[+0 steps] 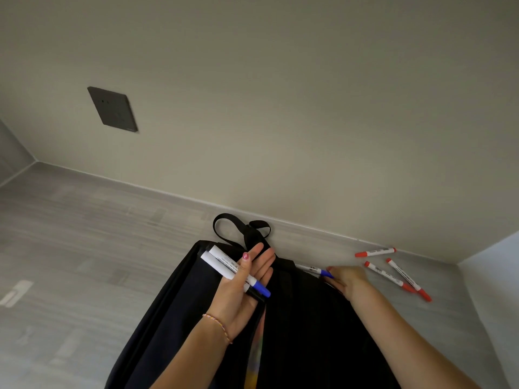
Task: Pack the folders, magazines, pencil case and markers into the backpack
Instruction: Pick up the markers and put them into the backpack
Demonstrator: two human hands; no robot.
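A black backpack (303, 327) lies on the grey floor, its top handle (238, 228) toward the wall. My left hand (244, 287) hovers over its top and holds two white markers (224, 263), one blue-capped and one black-capped, under the thumb. At the backpack's right edge my right hand (346, 279) pinches a blue-capped marker (314, 269). Three red-capped markers (393, 272) lie loose on the floor to the right. A strip of colour (257, 357) shows in the backpack's opening.
A pale wall (280, 108) with a dark switch plate (112, 109) rises right behind the backpack. Another light surface (494, 276) closes the corner at right. Grey plank floor (84, 248) stretches to the left.
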